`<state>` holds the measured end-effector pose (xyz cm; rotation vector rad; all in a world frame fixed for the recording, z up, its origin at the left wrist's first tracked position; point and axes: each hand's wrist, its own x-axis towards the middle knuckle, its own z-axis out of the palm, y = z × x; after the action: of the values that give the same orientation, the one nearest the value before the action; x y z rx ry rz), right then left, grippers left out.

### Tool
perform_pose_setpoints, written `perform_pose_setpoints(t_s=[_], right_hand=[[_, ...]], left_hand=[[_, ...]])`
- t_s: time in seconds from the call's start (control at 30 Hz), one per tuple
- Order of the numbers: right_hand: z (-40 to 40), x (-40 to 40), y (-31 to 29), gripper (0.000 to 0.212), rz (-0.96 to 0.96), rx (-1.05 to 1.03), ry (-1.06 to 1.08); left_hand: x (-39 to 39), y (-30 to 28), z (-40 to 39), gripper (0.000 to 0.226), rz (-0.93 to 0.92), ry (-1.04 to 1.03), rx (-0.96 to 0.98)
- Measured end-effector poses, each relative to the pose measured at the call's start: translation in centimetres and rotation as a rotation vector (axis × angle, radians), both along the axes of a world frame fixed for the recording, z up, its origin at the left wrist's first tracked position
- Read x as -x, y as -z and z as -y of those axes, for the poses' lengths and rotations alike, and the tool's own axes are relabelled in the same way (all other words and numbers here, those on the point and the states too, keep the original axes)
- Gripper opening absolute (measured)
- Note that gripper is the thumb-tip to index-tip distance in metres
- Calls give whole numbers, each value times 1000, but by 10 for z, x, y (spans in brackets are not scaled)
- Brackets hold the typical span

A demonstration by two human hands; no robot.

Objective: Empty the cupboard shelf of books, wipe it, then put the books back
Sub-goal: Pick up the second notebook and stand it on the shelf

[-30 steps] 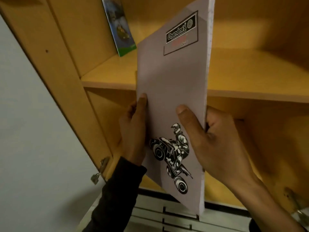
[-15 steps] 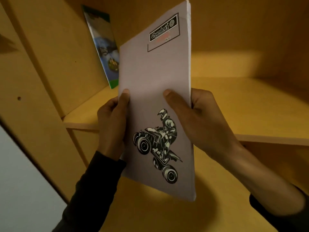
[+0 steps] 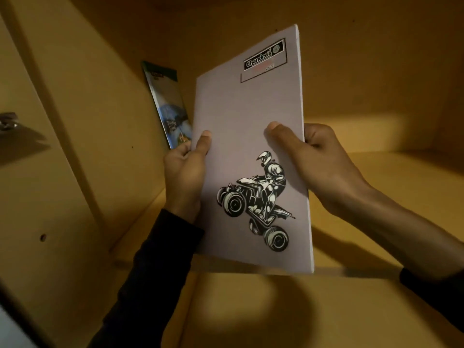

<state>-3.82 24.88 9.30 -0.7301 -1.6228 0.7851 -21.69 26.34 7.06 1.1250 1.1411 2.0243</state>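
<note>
A pale grey notebook (image 3: 246, 136) with a black quad-bike drawing and a "Chandra's" label stands upright in front of the cupboard shelf (image 3: 391, 192). My left hand (image 3: 184, 172) grips its left edge, thumb on the cover. On the right edge, my right hand (image 3: 316, 164) holds it the same way, thumb on the front and fingers behind. A thin green and blue book (image 3: 168, 106) leans against the cupboard's left inner wall at the back of the shelf, partly hidden by the notebook.
The left side panel (image 3: 82, 126) of the wooden cupboard rises beside my left arm. A metal hinge (image 3: 8, 121) sticks out at the far left. Below the shelf lies a lower compartment (image 3: 276, 310) in shadow.
The notebook and both hands have risen from below the shelf edge to the level of the shelf. The view has moved closer into the cupboard. Both grips are unchanged.
</note>
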Motion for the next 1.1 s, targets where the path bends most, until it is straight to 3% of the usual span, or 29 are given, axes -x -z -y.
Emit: perform_pose_setpoints(t_s=[0.07,0.17,0.43,0.67,0.83,0.9,1.1], right_hand=[[-17,3,-2,49,20,-7,11],[-43,2,-7,55,54,-7,14],[-124,11,-23,31,89,103,12],[-176,44,-11,24,101,145,-10],[-204,71,24,37,129,266,-38],[-213,81,32,33,96,288,-55],[-245,111,39,33,144,233,-4]], left_hand=[[6,-3,-11,49,0,16,-1],[12,-4,-26,32,44,20,-11],[13,-19,-66,17,152,-125,-132],[19,-11,-101,14,153,-311,-233],[31,-8,-122,22,114,-445,-280],[36,-9,-128,27,101,-495,-286],[51,-6,-147,28,59,-581,-276]])
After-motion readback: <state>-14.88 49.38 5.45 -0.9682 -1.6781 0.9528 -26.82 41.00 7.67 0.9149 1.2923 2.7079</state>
